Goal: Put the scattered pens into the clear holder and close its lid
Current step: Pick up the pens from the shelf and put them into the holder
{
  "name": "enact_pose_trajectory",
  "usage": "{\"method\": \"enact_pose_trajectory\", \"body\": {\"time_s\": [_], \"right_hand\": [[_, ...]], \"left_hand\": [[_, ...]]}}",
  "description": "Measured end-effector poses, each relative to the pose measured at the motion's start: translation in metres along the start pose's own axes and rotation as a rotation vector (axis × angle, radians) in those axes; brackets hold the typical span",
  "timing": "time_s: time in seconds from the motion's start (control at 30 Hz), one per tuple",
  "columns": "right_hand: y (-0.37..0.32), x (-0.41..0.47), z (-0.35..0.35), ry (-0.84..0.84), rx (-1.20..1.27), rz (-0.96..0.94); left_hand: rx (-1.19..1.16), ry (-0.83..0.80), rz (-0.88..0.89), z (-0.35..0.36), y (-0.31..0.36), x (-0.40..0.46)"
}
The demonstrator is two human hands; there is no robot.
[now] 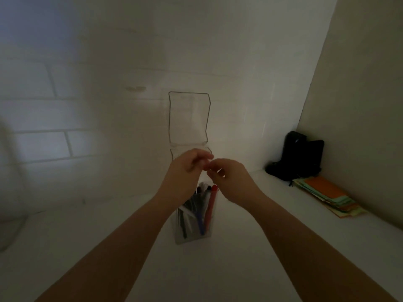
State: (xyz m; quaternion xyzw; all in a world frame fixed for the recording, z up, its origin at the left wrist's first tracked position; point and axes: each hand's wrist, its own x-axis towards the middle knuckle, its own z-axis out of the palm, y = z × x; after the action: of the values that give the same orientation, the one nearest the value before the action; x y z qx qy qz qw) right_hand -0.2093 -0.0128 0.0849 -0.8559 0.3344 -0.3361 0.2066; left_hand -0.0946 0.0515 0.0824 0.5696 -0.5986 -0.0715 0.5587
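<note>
The clear holder [192, 234] stands on the white table in the middle of the view. Several pens are inside it, among them a red pen [211, 205], a blue pen [200, 225] and dark ones. Its clear lid [188, 118] is swung open and stands upright behind it, against the wall. My left hand [185, 168] is curled over the holder's top rim. My right hand [231, 179] is beside it with its fingers bent. The fingertips of both hands meet at the rim's right corner. What they pinch there is hidden.
The white table meets a tiled wall [87, 118] at the back and a side wall on the right. A black object [301, 158] sits in the right corner. A stack of orange and green paper notes [327, 197] lies in front of it.
</note>
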Motion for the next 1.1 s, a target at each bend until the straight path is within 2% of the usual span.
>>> {"method": "enact_pose_trajectory", "body": {"time_s": [0.1,0.17,0.33,0.4,0.5,0.63,0.7,0.83,1.0,1.1], "right_hand": [[0.022,-0.019,-0.011,0.057,0.024,0.046],[0.047,-0.038,-0.021,0.010,0.021,0.141],[0.126,-0.096,-0.058,-0.241,-0.399,0.407],[0.143,-0.112,-0.082,-0.246,-0.421,0.513],[0.159,-0.128,-0.104,-0.270,-0.504,0.582],[0.169,-0.139,-0.100,-0.337,-0.616,0.578],[0.171,-0.139,-0.093,-0.360,-0.646,0.543],[0.167,-0.135,-0.085,-0.455,-0.720,0.505],[0.166,-0.139,-0.072,-0.576,-0.745,0.354],[0.171,-0.142,-0.071,-0.567,-0.708,0.341]], "left_hand": [[0.183,-0.008,0.096,0.002,0.001,-0.008],[0.252,-0.018,0.196,0.004,0.003,-0.014],[0.365,-0.257,0.462,0.030,0.007,-0.030],[0.415,-0.394,0.467,0.051,0.001,-0.035],[0.392,-0.538,0.360,0.088,-0.014,-0.042],[0.515,-0.702,0.198,0.140,-0.038,-0.044],[0.569,-0.725,0.132,0.160,-0.046,-0.038],[0.731,-0.737,0.148,0.183,-0.058,-0.023],[0.873,-0.696,0.549,0.208,-0.058,-0.007],[0.990,-0.780,0.679,0.221,-0.048,-0.005]]}}
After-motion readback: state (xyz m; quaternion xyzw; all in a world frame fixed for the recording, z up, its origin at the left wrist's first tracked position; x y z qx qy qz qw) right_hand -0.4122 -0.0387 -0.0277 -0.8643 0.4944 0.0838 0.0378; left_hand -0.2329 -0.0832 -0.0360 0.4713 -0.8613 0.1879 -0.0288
